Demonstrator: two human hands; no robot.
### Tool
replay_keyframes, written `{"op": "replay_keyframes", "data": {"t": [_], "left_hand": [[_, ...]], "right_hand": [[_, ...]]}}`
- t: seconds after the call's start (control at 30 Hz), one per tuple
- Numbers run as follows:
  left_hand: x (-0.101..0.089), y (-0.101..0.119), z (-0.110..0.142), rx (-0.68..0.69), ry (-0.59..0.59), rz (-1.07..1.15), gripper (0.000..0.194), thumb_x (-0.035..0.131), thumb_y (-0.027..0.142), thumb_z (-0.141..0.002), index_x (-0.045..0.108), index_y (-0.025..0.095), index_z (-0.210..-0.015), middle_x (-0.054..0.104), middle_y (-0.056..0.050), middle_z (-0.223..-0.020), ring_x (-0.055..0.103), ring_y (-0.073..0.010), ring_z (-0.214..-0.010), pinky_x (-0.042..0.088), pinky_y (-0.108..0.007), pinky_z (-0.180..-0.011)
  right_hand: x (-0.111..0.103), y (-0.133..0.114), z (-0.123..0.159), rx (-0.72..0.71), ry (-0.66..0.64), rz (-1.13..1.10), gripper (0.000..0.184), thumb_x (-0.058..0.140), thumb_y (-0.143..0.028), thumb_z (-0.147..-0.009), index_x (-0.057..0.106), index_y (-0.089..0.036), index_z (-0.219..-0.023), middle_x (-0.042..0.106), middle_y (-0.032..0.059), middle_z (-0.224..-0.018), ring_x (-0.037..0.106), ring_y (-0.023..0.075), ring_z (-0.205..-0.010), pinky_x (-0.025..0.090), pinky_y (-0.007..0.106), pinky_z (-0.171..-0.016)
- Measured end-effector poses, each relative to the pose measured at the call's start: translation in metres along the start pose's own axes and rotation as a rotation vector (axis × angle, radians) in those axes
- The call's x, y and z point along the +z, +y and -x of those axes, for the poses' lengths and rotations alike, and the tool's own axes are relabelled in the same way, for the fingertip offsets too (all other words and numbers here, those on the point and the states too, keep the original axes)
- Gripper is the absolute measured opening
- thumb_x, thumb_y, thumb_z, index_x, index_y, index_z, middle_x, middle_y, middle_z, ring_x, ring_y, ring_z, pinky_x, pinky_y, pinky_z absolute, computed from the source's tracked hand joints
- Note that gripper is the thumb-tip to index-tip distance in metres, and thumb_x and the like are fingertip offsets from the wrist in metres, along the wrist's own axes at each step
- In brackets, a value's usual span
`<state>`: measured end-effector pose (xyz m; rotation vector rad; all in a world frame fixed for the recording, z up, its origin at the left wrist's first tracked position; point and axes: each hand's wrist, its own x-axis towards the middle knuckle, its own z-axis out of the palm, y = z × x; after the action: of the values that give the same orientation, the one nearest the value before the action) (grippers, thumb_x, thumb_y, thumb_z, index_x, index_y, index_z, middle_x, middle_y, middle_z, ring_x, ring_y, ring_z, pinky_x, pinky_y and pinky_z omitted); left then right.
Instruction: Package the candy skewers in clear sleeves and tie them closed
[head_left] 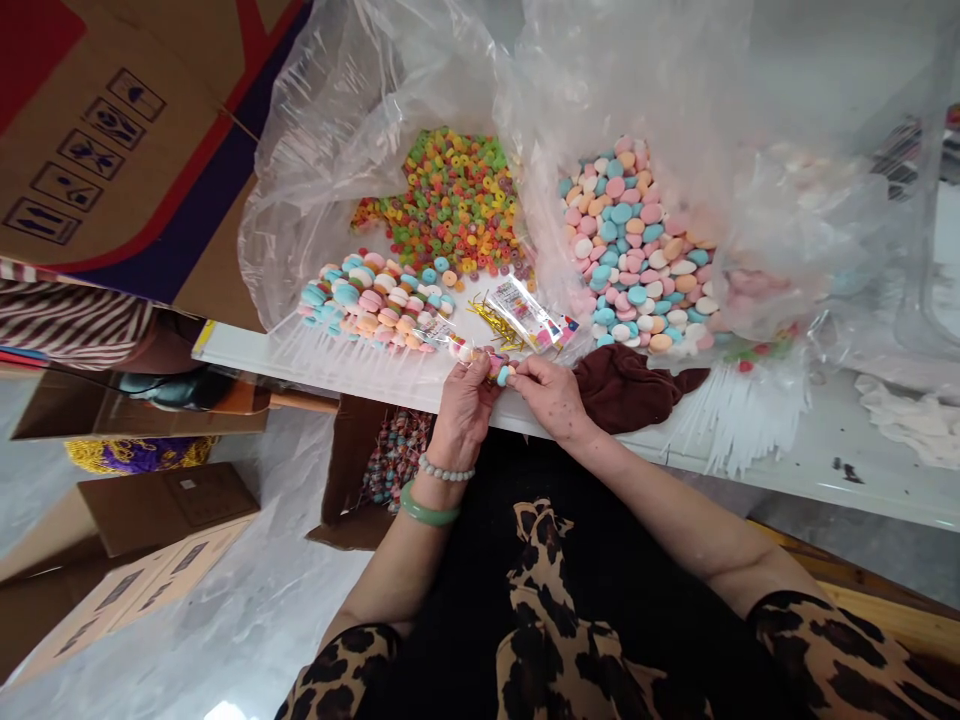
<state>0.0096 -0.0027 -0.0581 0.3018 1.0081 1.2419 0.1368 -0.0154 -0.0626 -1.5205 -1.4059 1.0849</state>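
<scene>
At the table's front edge my left hand (pixel 469 395) is closed around a short row of candies, apparently a candy skewer (pixel 495 364). My right hand (pixel 551 397) pinches its right end, close to a light blue candy (pixel 504 375). How the candies are joined is too small to make out. Left of my hands lies a pile of finished-looking candy skewers (pixel 379 300) with white sticks. Just beyond my fingers are gold twist ties (pixel 499 325) and printed clear packets (pixel 529 310). A brown cloth (pixel 626 388) lies beside my right hand.
Gummy rings (pixel 457 200) and pastel oval candies (pixel 637 250) spread on clear plastic bags (pixel 322 140) behind. White sticks (pixel 742 415) lie at right. A large carton (pixel 135 130) stands at left; below the table a box (pixel 349 470) holds wrapped candies. Another person's striped clothing (pixel 75 320) shows.
</scene>
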Motion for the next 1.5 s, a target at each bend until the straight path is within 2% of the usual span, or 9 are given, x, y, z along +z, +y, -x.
{"op": "replay_keyframes", "data": {"t": [0.3,0.43,0.53,0.77,0.97,1.07,1.23,1.37,1.5], "left_hand": [[0.010,-0.017,0.011,-0.006,-0.079,-0.013,0.027,0.082,0.031,-0.070,0.069,0.014,-0.085,0.071,-0.002,-0.086,0.064,-0.0113,-0.076,0.050,-0.023,-0.075],[0.004,-0.010,0.007,-0.141,-0.083,-0.032,0.026,0.076,0.036,-0.077,0.068,0.014,-0.087,0.071,-0.005,-0.083,0.066,-0.0143,-0.075,0.053,-0.028,-0.077],[0.001,0.002,0.003,-0.091,-0.037,0.007,0.024,0.070,0.038,-0.083,0.066,0.016,-0.091,0.072,-0.006,-0.088,0.068,-0.0166,-0.081,0.054,-0.031,-0.081],[0.006,0.013,0.009,0.031,-0.039,0.033,0.017,0.071,0.028,-0.083,0.063,0.018,-0.094,0.070,-0.004,-0.091,0.069,-0.0178,-0.091,0.054,-0.030,-0.083],[0.014,-0.006,0.017,0.066,-0.005,0.015,0.021,0.076,0.029,-0.078,0.061,0.018,-0.089,0.069,-0.002,-0.089,0.066,-0.0128,-0.083,0.052,-0.025,-0.078],[0.020,-0.015,0.018,0.084,-0.012,0.029,0.018,0.074,0.028,-0.079,0.063,0.018,-0.088,0.068,0.000,-0.086,0.064,-0.0105,-0.080,0.051,-0.022,-0.080],[0.015,-0.001,0.012,0.009,-0.027,0.076,0.016,0.067,0.031,-0.086,0.063,0.017,-0.092,0.068,-0.003,-0.086,0.066,-0.0130,-0.080,0.053,-0.025,-0.080],[0.006,0.018,0.008,-0.042,-0.061,0.083,0.027,0.063,0.043,-0.088,0.062,0.018,-0.096,0.069,-0.006,-0.091,0.069,-0.0211,-0.093,0.054,-0.036,-0.089],[0.007,0.011,0.008,0.006,-0.082,0.048,0.025,0.069,0.038,-0.085,0.063,0.017,-0.097,0.070,-0.005,-0.088,0.070,-0.0192,-0.092,0.053,-0.033,-0.089]], "right_hand": [[0.007,0.002,-0.006,0.069,0.113,-0.067,0.019,0.061,-0.035,-0.077,0.058,-0.022,-0.064,0.056,-0.0042,-0.061,0.050,0.0144,-0.061,0.038,0.027,-0.062],[0.004,0.005,-0.007,0.081,0.060,-0.152,0.022,0.059,-0.038,-0.077,0.056,-0.021,-0.063,0.055,-0.0043,-0.061,0.050,0.0143,-0.063,0.038,0.026,-0.062],[0.001,0.005,-0.005,0.018,-0.044,-0.180,0.023,0.060,-0.039,-0.078,0.057,-0.021,-0.065,0.056,-0.0042,-0.063,0.050,0.0133,-0.063,0.038,0.025,-0.062],[-0.002,-0.002,0.003,-0.011,-0.015,0.157,0.018,0.066,-0.038,-0.080,0.062,-0.023,-0.072,0.060,-0.0048,-0.065,0.051,0.0129,-0.061,0.034,0.024,-0.061],[-0.002,-0.010,0.005,0.003,0.070,0.406,0.026,0.055,-0.041,-0.090,0.064,-0.023,-0.072,0.066,0.0005,-0.069,0.057,0.0174,-0.066,0.032,0.026,-0.060],[0.000,-0.016,0.009,-0.108,0.097,0.527,0.027,0.048,-0.036,-0.094,0.066,-0.021,-0.080,0.069,0.0057,-0.078,0.059,0.0188,-0.070,0.033,0.027,-0.062],[-0.006,-0.013,0.010,-0.298,-0.036,0.410,0.022,0.046,-0.028,-0.095,0.066,-0.020,-0.094,0.071,0.0063,-0.098,0.062,0.0185,-0.087,0.039,0.026,-0.071],[-0.011,-0.008,0.008,-0.154,-0.095,0.358,0.016,0.054,-0.027,-0.089,0.065,-0.023,-0.077,0.068,-0.0006,-0.076,0.061,0.0171,-0.072,0.038,0.026,-0.067],[0.000,-0.014,0.009,-0.141,-0.102,0.359,0.019,0.051,-0.029,-0.089,0.064,-0.024,-0.077,0.066,0.0007,-0.071,0.060,0.0182,-0.069,0.038,0.027,-0.064]]}}
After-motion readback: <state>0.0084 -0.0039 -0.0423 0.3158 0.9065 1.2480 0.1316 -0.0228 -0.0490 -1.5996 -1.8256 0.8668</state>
